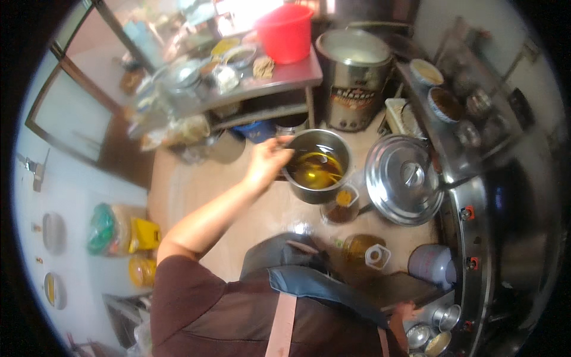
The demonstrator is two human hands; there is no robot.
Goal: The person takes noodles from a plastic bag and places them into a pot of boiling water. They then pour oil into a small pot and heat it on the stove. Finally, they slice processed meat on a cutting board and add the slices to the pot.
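My left hand [270,158] is closed at the upper left rim of a deep metal pot [312,196], where its handle appears to be. Yellow-brown liquid [316,174], clear like oil, lies in the pot. Beyond the pot's lower right side stands a clear plastic container [339,209] with dark contents. At the lower right, my right hand [405,310] is blurred beside my body, just above several metal bowls [418,335]; whether it holds anything does not show. A large round steel lid [403,178] leans to the right of the pot.
A steel table [294,78] holds a red bucket [285,35] and dishes. Beside it stands a tall steel boiler [357,85]. A stove front [466,241] with red-backed knobs runs along the right. A plastic jug [359,250] and a whitish rounded container [430,265] stand low.
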